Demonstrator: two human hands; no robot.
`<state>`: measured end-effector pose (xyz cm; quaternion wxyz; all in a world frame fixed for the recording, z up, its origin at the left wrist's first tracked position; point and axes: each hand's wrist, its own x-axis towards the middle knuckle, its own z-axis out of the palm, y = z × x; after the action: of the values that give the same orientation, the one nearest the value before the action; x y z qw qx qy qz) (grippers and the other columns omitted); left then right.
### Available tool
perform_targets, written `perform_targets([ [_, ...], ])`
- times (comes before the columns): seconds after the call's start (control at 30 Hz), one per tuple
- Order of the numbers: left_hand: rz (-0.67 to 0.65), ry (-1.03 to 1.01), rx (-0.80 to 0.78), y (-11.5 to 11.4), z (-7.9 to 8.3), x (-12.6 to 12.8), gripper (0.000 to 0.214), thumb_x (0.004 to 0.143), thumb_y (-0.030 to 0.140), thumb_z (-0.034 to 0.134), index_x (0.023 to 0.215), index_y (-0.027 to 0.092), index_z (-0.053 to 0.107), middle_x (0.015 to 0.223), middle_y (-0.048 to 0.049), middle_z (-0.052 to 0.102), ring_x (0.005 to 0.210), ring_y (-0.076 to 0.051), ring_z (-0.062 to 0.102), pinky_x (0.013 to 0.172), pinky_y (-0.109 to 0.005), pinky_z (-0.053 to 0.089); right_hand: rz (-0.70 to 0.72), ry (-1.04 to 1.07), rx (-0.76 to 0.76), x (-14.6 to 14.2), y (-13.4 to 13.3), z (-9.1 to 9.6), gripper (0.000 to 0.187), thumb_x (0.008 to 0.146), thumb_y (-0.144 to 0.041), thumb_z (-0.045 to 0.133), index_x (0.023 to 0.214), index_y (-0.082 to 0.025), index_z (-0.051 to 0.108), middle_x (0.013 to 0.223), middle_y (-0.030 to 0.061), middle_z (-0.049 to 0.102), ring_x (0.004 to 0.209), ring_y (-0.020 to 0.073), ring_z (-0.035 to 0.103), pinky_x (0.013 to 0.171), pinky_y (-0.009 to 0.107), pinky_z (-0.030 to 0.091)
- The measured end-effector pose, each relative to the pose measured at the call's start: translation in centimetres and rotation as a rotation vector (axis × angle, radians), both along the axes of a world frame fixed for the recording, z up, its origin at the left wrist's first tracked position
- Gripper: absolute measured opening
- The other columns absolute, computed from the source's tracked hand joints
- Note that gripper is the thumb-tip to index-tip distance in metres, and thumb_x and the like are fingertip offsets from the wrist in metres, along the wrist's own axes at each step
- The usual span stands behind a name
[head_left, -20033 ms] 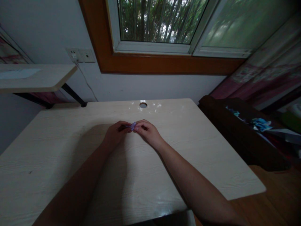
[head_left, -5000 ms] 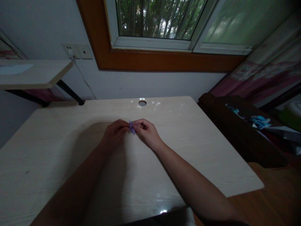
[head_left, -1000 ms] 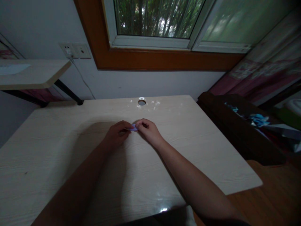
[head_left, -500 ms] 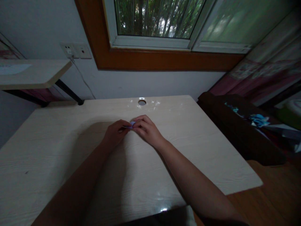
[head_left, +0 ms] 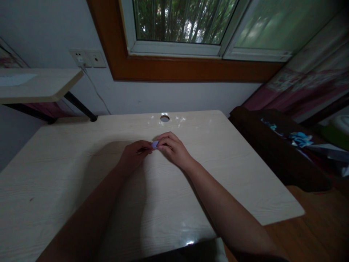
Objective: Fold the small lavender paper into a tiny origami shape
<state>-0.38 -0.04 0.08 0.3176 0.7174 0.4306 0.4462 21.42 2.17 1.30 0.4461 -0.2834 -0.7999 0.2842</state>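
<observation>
A small purple piece of what looks like folded paper [head_left: 154, 144] is pinched between my hands, over the far middle of the pale wooden desk [head_left: 218, 174]. My left hand [head_left: 133, 154] is closed on its left end with thumb and fingertips. From the other side, the fingers of my right hand [head_left: 173, 148] close on its right edge. Most of the piece is covered by my fingers, so its full shape cannot be made out.
Behind the hands is a round cable hole [head_left: 165, 119] in the desk. A raised shelf [head_left: 35, 87] on black legs stands at the left. White sockets [head_left: 87, 58] with a cable are on the wall below a window. A dark brown piece of furniture [head_left: 272, 153] borders the right side.
My right hand has shifted slightly to the right, and more of the purple piece shows between the hands. My left hand has stayed almost in place.
</observation>
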Motion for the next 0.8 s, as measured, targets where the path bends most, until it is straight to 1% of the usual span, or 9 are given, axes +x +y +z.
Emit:
perform_targets([
  [0.1,-0.012,-0.056,-0.034,0.2,-0.4,-0.1,0.015,0.082,0.032,0.071,0.09,0.019,0.07,0.101,-0.0072,0.075,0.084,-0.018,0.072,0.081,-0.034,0.061,0.004,0.025,-0.029,0.1,0.0,0.3,0.011,0.095,-0.028,0.058,0.092,-0.024,0.068,0.109,0.0088,0.062,0.105,0.0209,0.059,0.095,0.04,0.048],
  [0.2,-0.033,-0.144,-0.057,0.3,-0.8,-0.1,0.017,0.081,0.032,0.072,0.091,0.019,0.069,0.103,-0.008,0.073,0.083,-0.018,0.072,0.078,-0.033,0.062,0.01,0.075,-0.111,0.1,0.0,0.3,0.012,0.093,-0.032,0.061,0.09,-0.023,0.068,0.104,0.008,0.064,0.102,0.0206,0.06,0.092,0.039,0.048],
  [0.27,-0.056,-0.168,-0.051,0.3,-0.9,0.0,0.018,0.081,0.032,0.073,0.093,0.019,0.069,0.102,-0.008,0.072,0.085,-0.018,0.071,0.078,-0.033,0.062,0.001,0.108,-0.204,-0.1,0.0,0.0,0.015,0.091,-0.036,0.063,0.087,-0.022,0.067,0.099,0.007,0.065,0.096,0.0199,0.061,0.088,0.037,0.049],
  [0.37,-0.078,-0.147,-0.007,0.3,-0.8,0.0,0.018,0.082,0.031,0.073,0.096,0.02,0.069,0.101,-0.0074,0.069,0.09,-0.018,0.069,0.08,-0.033,0.06,0.005,0.173,-0.389,-0.3,-0.1,-0.4,0.022,0.087,-0.042,0.066,0.086,-0.021,0.064,0.089,0.0049,0.066,0.085,0.0179,0.062,0.08,0.034,0.049],
  [0.5,-0.074,-0.08,0.079,0.3,-0.3,-0.1,0.018,0.083,0.03,0.072,0.098,0.021,0.069,0.098,-0.0056,0.064,0.088,-0.016,0.065,0.075,-0.028,0.058,0.112,0.319,-0.629,-0.7,-0.2,-0.8,0.028,0.083,-0.045,0.07,0.085,-0.019,0.061,0.081,0.0028,0.068,0.077,0.0158,0.063,0.077,0.033,0.05],
  [0.6,-0.069,-0.003,0.147,0.4,0.2,-0.1,0.015,0.084,0.031,0.072,0.094,0.021,0.07,0.091,-0.0046,0.063,0.083,-0.014,0.063,0.072,-0.025,0.056,0.167,0.384,-0.749,-1.0,-0.3,-0.9,0.03,0.08,-0.045,0.073,0.084,-0.018,0.062,0.081,0.0031,0.069,0.075,0.0153,0.065,0.077,0.033,0.052],
  [0.7,-0.056,0.021,0.182,0.2,0.6,0.0,0.012,0.084,0.032,0.072,0.089,0.021,0.072,0.088,-0.0046,0.063,0.08,-0.014,0.062,0.069,-0.025,0.054,0.193,0.427,-0.817,-1.2,-0.4,-1.2,0.03,0.078,-0.045,0.076,0.083,-0.018,0.062,0.08,0.0027,0.07,0.071,0.0147,0.066,0.073,0.032,0.054],
  [0.8,-0.044,-0.002,0.175,0.1,0.7,-0.1,0.012,0.084,0.032,0.072,0.087,0.021,0.072,0.088,-0.0045,0.062,0.079,-0.014,0.062,0.069,-0.025,0.053,0.202,0.429,-0.825,-1.4,-0.4,-1.3,0.03,0.079,-0.045,0.075,0.085,-0.019,0.062,0.076,0.0017,0.069,0.067,0.0138,0.065,0.069,0.03,0.054],
])
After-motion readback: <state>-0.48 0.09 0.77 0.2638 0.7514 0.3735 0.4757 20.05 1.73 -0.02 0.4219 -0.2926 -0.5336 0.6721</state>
